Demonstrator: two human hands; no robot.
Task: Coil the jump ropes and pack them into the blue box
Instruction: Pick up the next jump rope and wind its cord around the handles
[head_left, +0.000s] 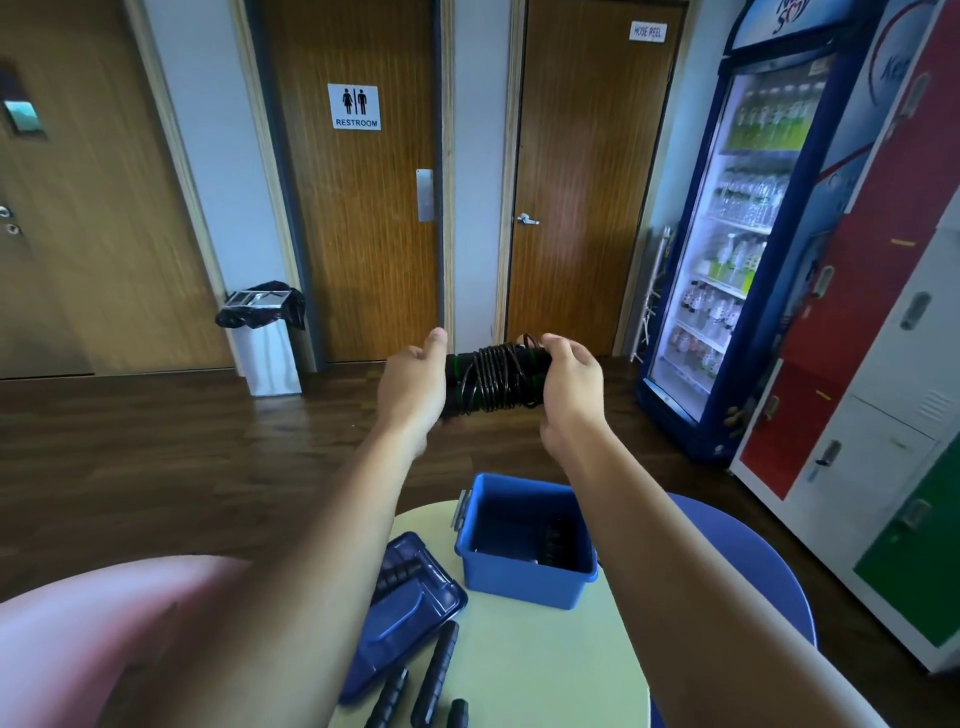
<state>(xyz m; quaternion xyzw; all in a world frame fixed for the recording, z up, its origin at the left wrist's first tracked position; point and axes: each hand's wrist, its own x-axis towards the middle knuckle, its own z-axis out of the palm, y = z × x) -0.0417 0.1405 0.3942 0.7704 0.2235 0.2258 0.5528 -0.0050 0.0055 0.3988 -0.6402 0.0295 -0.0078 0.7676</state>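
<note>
I hold a black jump rope (491, 378) in the air above the table, its thin cord wound many times around its two handles. My left hand (415, 382) grips the left end of the bundle. At the right end, my right hand (569, 382) pinches the cord with curled fingers. Below the hands, the open blue box (524, 569) stands on the pale green table (545, 670), something dark lying inside it. Black handles of other jump ropes (434, 670) lie at the table's near edge.
The box's blue lid (402, 608) lies left of the box. A pink seat (104, 639) is at lower left and a blue one (753, 561) at right. Beyond are wooden doors, a bin (265, 338), a drinks fridge (737, 234) and lockers (893, 364).
</note>
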